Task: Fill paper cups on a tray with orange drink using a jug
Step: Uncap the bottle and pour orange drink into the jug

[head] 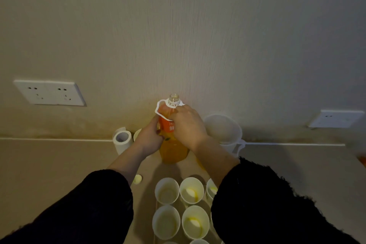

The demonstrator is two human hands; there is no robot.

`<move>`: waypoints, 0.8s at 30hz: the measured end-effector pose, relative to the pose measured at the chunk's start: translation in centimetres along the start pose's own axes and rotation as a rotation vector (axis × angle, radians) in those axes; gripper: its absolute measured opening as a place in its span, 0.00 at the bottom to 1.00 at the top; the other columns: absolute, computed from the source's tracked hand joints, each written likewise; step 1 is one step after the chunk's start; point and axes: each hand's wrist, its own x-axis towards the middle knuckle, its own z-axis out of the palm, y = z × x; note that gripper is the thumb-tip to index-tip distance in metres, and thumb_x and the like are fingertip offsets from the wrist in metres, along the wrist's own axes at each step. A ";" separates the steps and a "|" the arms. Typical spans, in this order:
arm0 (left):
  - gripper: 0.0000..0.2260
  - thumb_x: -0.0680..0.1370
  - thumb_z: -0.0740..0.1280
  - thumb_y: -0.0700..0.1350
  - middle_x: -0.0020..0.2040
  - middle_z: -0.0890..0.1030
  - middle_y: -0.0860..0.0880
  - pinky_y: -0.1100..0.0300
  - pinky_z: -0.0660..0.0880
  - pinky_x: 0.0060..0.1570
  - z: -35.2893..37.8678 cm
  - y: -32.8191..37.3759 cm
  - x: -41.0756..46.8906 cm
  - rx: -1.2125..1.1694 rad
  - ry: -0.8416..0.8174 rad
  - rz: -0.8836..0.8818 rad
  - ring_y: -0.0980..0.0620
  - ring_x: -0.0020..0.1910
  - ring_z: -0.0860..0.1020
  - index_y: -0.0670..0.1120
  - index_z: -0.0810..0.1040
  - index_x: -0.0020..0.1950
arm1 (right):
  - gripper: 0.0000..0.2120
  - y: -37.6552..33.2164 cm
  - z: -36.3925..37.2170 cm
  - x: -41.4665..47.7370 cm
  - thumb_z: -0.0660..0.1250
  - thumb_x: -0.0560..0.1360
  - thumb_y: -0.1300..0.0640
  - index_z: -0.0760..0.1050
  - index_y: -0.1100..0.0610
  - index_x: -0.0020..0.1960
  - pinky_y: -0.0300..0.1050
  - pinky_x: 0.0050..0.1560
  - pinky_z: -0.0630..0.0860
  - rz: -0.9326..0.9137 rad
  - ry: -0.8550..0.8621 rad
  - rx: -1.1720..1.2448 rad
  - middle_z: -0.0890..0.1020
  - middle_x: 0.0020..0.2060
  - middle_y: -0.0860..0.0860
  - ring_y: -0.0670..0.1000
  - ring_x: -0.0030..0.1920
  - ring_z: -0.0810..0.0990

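Sockets in a white double wall plate (49,92) sat at the far left, above the beige counter (49,164). Further right, a white roll (122,138) stood against the wall, with a small pale cap (137,179) lying on the counter nearer the person.

The left hand (148,136) came next, reaching out of a dark sleeve (89,204). It gripped the left side of the bottle (173,150) at about mid-height, the palm pressed to the plastic and the fingers curled round toward the far side, where their tips could not be seen. The bottle stood upright on the counter, close to the wall, its neck uncapped and orange drink filling its lower body. A white carry loop (158,108) hung from the neck on the left.

The right hand (187,125) lay over the bottle's right shoulder, just below the neck, its fingers bent together and closed on the orange label and upper body. So the bottle sat clamped between both hands.

Nearer the person, below the bottle, white paper cups (167,190) stood open in rows, some with a little yellowish liquid at the bottom. What they stood on could not be made out.

Right of the right hand, a translucent jug (221,128) stood by the wall, untouched by either hand. A second wall plate (336,119) lay farthest right.
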 end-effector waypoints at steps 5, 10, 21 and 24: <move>0.19 0.76 0.62 0.35 0.57 0.79 0.47 0.52 0.76 0.48 -0.8 -2.4 0.6 -0.123 0.382 -0.163 0.45 0.51 0.79 0.47 0.71 0.66 | 0.15 -0.1 -1.1 0.3 0.59 0.78 0.55 0.74 0.53 0.64 0.48 0.64 0.68 0.102 0.144 0.288 0.75 0.62 0.51 0.51 0.63 0.69; 0.08 0.74 0.65 0.43 0.49 0.81 0.43 0.56 0.70 0.44 -0.8 -7.5 -1.6 0.188 0.393 -0.382 0.40 0.52 0.78 0.45 0.78 0.52 | 0.09 0.2 -3.5 1.3 0.59 0.80 0.53 0.74 0.54 0.56 0.34 0.41 0.72 0.738 0.477 1.446 0.78 0.47 0.46 0.45 0.48 0.76; 0.18 0.78 0.62 0.53 0.57 0.73 0.46 0.55 0.73 0.50 3.2 -14.3 -0.8 0.555 -0.030 -0.341 0.46 0.55 0.76 0.47 0.70 0.64 | 0.07 -0.3 -3.0 3.4 0.58 0.79 0.60 0.73 0.61 0.45 0.38 0.28 0.63 0.730 0.177 1.771 0.73 0.32 0.52 0.46 0.26 0.67; 0.22 0.77 0.63 0.55 0.54 0.70 0.47 0.55 0.73 0.46 3.8 -14.6 -0.1 0.623 -0.094 -0.334 0.46 0.53 0.76 0.49 0.64 0.67 | 0.06 -0.1 -2.8 3.7 0.59 0.78 0.59 0.73 0.61 0.48 0.38 0.26 0.65 0.661 0.147 1.681 0.74 0.32 0.51 0.45 0.25 0.69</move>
